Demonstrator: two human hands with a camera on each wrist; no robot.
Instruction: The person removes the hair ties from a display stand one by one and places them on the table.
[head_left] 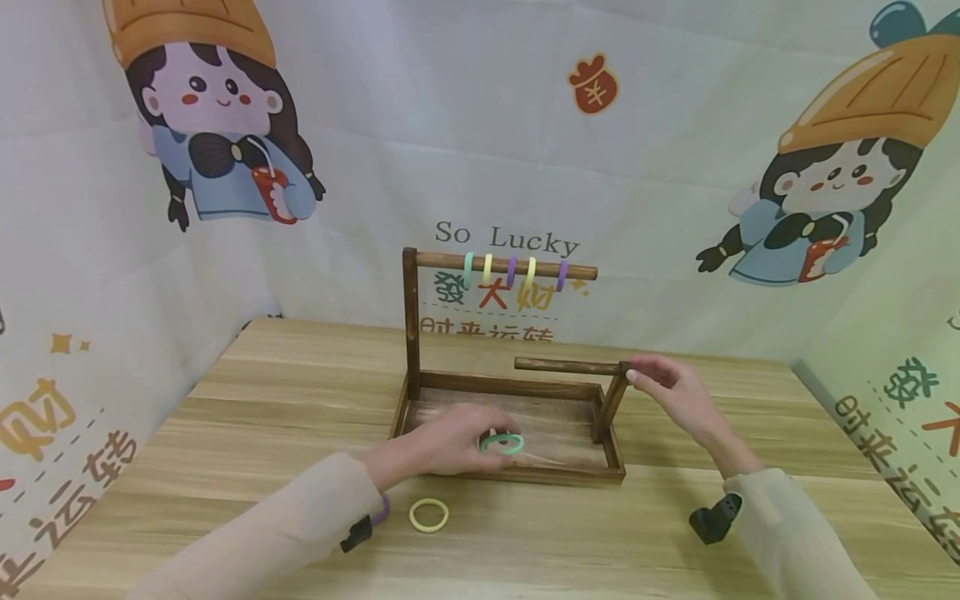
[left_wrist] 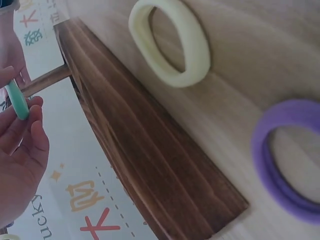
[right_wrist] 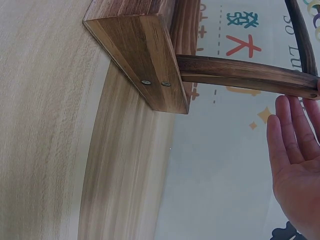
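My left hand (head_left: 457,436) pinches a green hair tie (head_left: 514,450) between thumb and fingers, over the front of the tray of a wooden rack (head_left: 412,329). In the left wrist view the tie (left_wrist: 19,101) appears edge-on at the fingertips. My right hand (head_left: 678,396) holds the top of the rack's short post (head_left: 613,404), thumb in front and fingers behind, where the low bar (head_left: 570,366) joins it. From the high bar (head_left: 442,260) hang several ties: green (head_left: 468,271), yellow (head_left: 487,269) and purple (head_left: 512,272) among them. The low bar is bare.
On the table (head_left: 300,400), in front of the tray, lies a yellow hair tie (head_left: 429,515). Beside it a purple hair tie (left_wrist: 265,145) is partly hidden by the left sleeve in the head view. A printed cloth (head_left: 375,125) hangs behind the table.
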